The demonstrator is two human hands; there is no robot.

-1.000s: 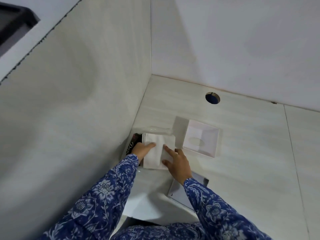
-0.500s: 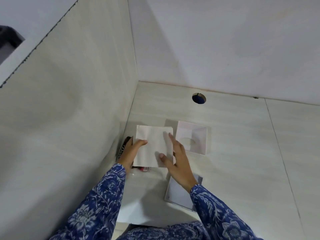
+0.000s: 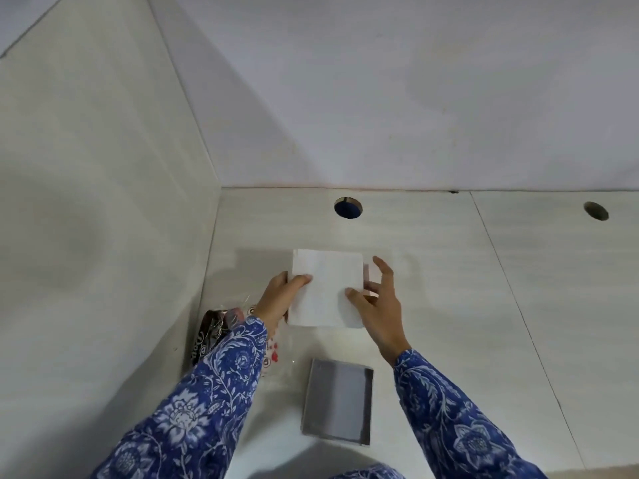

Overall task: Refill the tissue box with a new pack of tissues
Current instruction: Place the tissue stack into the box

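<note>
Grip, left hand [image 3: 276, 299]: we see it clasping the left edge of the tissue stack [image 3: 326, 288], thumb on top, fingers hidden beneath.
Grip, right hand [image 3: 378, 305]: thumb pressed on the stack's lower right corner; the fingers [image 3: 383, 271] are spread and lifted off its right edge, so we judge only a loose hold.
Stack: centre of frame, flat, its long axis running up and down the frame.
Tissue box: we cannot make it out clearly; only a thin pale edge shows just right of the stack, behind the right hand.
Key relation: if that edge is the box, it lies to the right of the grip, nearer the right hand.
Arm pose: both patterned sleeves [image 3: 221, 385] reach up from the lower frame, converging on the stack.
Grey panel [image 3: 337, 402]: lower centre, flat on the counter [image 3: 484, 305], apart from the stack.
Wrapper [image 3: 211, 331]: crumpled, lower left by the side wall.
</note>
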